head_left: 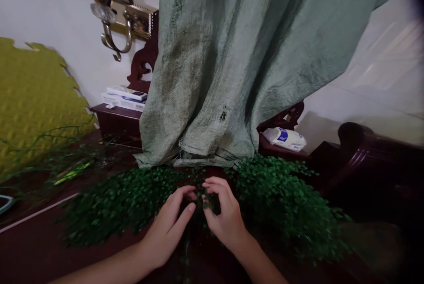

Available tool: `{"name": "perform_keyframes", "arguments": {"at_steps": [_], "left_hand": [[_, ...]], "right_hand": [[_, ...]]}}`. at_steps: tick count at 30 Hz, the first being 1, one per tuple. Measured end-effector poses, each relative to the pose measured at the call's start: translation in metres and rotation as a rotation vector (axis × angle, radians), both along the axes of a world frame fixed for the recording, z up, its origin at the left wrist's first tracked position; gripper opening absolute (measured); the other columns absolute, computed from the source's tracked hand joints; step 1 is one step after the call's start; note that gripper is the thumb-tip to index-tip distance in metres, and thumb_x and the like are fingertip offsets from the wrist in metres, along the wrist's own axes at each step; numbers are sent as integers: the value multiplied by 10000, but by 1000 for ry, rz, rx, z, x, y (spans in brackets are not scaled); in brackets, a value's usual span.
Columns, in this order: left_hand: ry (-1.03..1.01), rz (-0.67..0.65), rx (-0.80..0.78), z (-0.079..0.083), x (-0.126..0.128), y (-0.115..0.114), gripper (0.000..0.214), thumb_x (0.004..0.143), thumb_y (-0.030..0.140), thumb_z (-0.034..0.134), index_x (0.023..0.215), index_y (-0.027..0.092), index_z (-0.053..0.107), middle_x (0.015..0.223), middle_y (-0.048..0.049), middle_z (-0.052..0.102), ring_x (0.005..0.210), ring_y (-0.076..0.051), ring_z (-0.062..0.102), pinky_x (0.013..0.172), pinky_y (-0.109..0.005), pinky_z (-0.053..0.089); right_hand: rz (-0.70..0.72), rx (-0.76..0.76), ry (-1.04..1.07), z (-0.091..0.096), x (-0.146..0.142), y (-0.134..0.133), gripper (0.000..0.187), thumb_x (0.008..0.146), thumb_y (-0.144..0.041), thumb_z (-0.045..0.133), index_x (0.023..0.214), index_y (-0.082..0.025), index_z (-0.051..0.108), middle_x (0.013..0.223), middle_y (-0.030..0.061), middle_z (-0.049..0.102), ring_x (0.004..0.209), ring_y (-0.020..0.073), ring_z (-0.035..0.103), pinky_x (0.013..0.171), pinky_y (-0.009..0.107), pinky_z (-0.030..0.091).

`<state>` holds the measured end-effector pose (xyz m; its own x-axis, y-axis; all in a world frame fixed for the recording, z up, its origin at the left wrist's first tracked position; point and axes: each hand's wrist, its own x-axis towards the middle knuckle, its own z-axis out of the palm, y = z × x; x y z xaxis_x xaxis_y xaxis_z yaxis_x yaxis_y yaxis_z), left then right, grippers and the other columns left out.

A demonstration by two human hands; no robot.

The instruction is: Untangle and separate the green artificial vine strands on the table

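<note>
My left hand (169, 226) is in the lower middle, its fingers bent and its thumb apart from them; no object shows in its grip. Close by on the right, my right hand (227, 213) curls its fingers and thumb around a thin sprig of small green leaves (207, 203). The fingertips of both hands face each other with a narrow gap between. A leafy green heap (112, 206) lies left of my hands, and a second leafy heap (281, 195) lies to the right. Dim light hides where the sprig's stem leads.
A grey-green woven sack (212, 76) hangs behind the greenery. Tissue pack (286, 138) and white boxes (124, 98) rest on dark wooden ledges. Loose stems and a bright green tool-like item (73, 173) lie left, near a yellow foam mat (36, 98). A wall lamp (109, 14) juts out above.
</note>
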<state>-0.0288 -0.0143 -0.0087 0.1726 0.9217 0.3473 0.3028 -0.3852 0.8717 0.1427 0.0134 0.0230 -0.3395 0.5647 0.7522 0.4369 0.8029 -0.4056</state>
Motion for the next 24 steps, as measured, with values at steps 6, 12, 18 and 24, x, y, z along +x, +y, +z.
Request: {"name": "perform_keyframes", "arguments": {"at_steps": [6,12,18,24], "left_hand": [[-12,-31,1,1,3,5,284,957,380,442,1206,247,470,1079,-60,638,1021,-219,607,905,-400,477],[18,38,60,-3,4,8,193,932,339,479,1087,237,532,917,-21,630,881,-193,615,799,-340,484],[35,49,58,3,3,6,159,923,344,496,1026,237,554,882,-6,611,845,-184,593,769,-315,455],[-49,52,16,2,4,8,177,913,372,519,1005,222,540,786,21,580,763,-159,568,702,-271,427]], "right_hand": [[88,-112,23,-7,-6,-3,447,745,19,493,1123,-219,488,1144,103,545,1037,194,586,824,316,549],[27,-171,-42,-3,-5,-3,422,739,19,467,1095,-206,486,1091,85,560,1032,194,574,900,334,497],[20,-366,71,2,-5,-2,434,694,16,468,1061,-213,505,944,27,598,872,165,616,805,300,503],[51,-427,228,-1,-5,8,186,753,-69,527,878,-197,575,913,35,606,881,172,611,797,298,497]]}}
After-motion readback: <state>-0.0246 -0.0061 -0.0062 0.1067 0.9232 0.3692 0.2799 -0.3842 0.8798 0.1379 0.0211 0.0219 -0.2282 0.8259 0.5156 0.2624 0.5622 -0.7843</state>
